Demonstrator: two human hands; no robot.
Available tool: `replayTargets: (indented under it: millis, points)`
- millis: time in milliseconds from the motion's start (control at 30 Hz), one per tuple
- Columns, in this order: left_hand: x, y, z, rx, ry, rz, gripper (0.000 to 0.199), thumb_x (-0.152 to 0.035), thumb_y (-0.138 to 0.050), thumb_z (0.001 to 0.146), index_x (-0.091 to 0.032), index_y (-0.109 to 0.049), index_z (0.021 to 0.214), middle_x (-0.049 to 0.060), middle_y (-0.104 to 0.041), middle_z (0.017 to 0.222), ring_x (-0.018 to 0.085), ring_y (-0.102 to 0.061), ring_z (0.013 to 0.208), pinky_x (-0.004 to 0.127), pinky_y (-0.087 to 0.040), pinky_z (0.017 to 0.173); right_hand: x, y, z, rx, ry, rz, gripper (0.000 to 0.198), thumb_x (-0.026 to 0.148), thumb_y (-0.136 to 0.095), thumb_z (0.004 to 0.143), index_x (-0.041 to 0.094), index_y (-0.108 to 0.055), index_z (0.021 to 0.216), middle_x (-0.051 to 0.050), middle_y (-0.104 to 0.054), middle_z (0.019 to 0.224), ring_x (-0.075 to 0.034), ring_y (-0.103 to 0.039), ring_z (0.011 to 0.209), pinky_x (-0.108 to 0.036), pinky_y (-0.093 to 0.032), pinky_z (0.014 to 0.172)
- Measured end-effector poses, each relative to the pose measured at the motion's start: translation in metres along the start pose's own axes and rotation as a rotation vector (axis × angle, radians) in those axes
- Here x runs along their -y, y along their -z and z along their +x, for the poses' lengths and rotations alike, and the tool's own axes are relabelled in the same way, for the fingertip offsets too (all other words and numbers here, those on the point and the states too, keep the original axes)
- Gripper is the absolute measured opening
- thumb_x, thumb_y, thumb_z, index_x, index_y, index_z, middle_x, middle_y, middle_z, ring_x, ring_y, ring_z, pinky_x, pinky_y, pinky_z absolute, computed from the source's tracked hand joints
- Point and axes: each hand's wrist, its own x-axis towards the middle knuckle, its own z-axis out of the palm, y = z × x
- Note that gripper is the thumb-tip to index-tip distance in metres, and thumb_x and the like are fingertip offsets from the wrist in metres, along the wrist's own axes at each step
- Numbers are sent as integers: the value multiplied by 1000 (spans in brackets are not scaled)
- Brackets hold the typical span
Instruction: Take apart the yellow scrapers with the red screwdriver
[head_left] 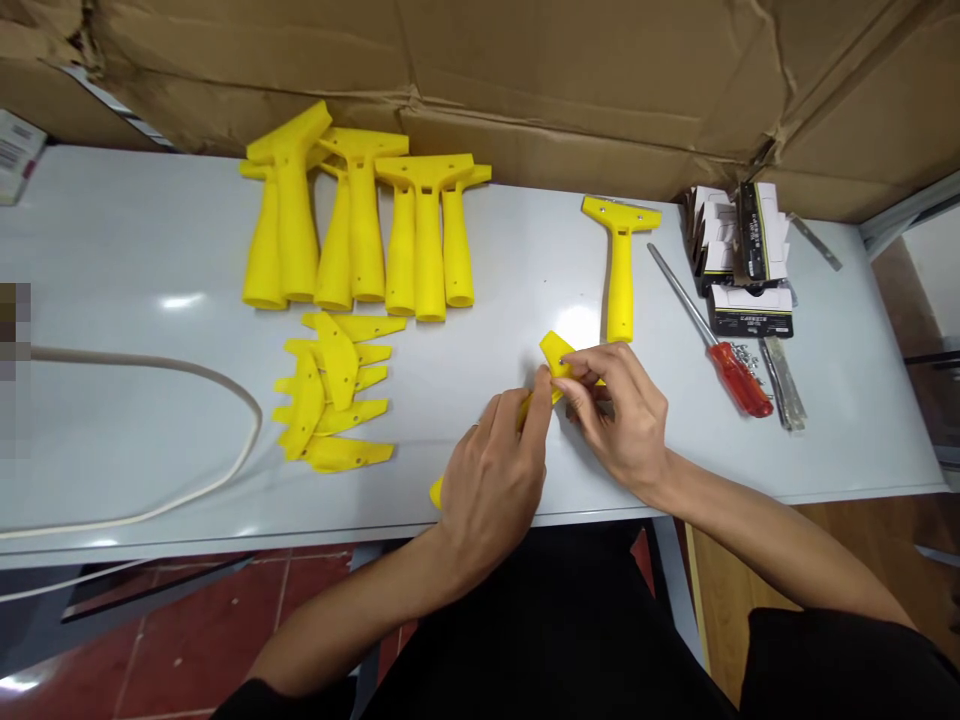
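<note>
Both my hands are over a yellow plastic scraper (555, 346) near the table's front edge. My left hand (495, 470) is wrapped round its handle, whose end shows below the palm. At the scraper's head, the thumb and forefinger of my right hand (626, 415) are pinched beside a small screw (561, 361); most of the head is hidden by the fingers. Beyond my right hand lies another scraper (620, 270) with screws in its head. A screwdriver (739, 378) with a red handle rests to the right, beside a pile of small screws (746, 357).
Several yellow scraper handles (296, 230) lie at the back left, with several flat yellow cover pieces (337, 360) in front. Black and white blade boxes (750, 310) and metal blades (784, 385) are at the right. A white cable (244, 400) loops on the left; cardboard (525, 60) stands behind.
</note>
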Motion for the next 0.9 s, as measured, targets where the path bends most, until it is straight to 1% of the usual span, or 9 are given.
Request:
replayTargets:
  millis: [133, 267, 333, 467, 567, 633, 700, 767, 900]
  points:
    - [1, -1, 0, -18, -10, -15, 61, 6, -42, 105, -9, -44, 164, 6, -70, 97, 23, -68, 84, 33, -55, 68, 1, 0, 2, 9, -4, -22, 17, 15, -66, 101, 15, -62, 117, -3, -63, 99, -1, -62, 91, -11, -59, 73]
    - [1, -4, -2, -22, -5, -22, 58, 5, -44, 106, -9, -47, 162, 6, -69, 96, 23, -67, 84, 32, -54, 69, 3, -2, 1, 40, 13, -7, 6, 11, -63, 101, 13, -58, 104, -2, -61, 96, 0, -59, 89, -11, -56, 73]
    - [1, -5, -2, -29, -5, -24, 57, 5, -44, 106, -9, -49, 161, 6, -69, 96, 23, -66, 84, 32, -53, 68, 2, 2, 2, 23, 29, 0, 10, 9, -65, 100, 13, -58, 105, -3, -62, 99, 0, -60, 91, -11, -54, 72]
    - [2, 0, -3, -77, -23, -71, 53, 7, -45, 104, -10, -56, 153, 8, -72, 102, 22, -68, 90, 31, -53, 71, -6, 25, 11, -50, 67, 26, 34, 17, -76, 95, 15, -64, 127, -5, -66, 109, -2, -56, 85, -15, -52, 68]
    - [8, 10, -4, -120, -68, -101, 48, 5, -51, 105, -11, -61, 149, 11, -74, 111, 23, -70, 96, 32, -54, 76, -17, 46, 22, 109, 81, 180, 41, 22, -79, 93, 18, -68, 131, -7, -66, 117, -3, -55, 87, -17, -52, 69]
    - [13, 17, -4, -157, -112, -80, 49, 5, -55, 103, -11, -64, 148, 13, -75, 115, 24, -70, 96, 34, -53, 76, -23, 54, 27, 244, 151, 256, 33, 20, -77, 94, 19, -72, 126, -7, -65, 122, -4, -58, 95, -19, -54, 75]
    - [20, 21, -2, -202, -156, -57, 50, 7, -58, 100, -13, -67, 145, 13, -77, 116, 25, -69, 95, 35, -52, 75, -27, 55, 28, 310, 252, 249, 25, 14, -71, 96, 20, -74, 119, -7, -66, 122, -6, -58, 100, -21, -54, 80]
    - [25, 23, 3, -244, -193, -51, 47, 7, -60, 99, -14, -70, 140, 13, -77, 113, 25, -69, 94, 35, -51, 74, -30, 52, 27, 296, 348, 181, 27, 7, -66, 95, 20, -74, 117, -6, -67, 117, -6, -57, 97, -22, -53, 80]
    - [33, 22, 14, -299, -245, -55, 44, 6, -63, 97, -15, -72, 135, 13, -79, 111, 25, -71, 94, 36, -53, 76, -34, 45, 22, 168, 462, 52, 33, 1, -68, 90, 17, -71, 120, -5, -71, 114, -6, -60, 96, -22, -52, 78]
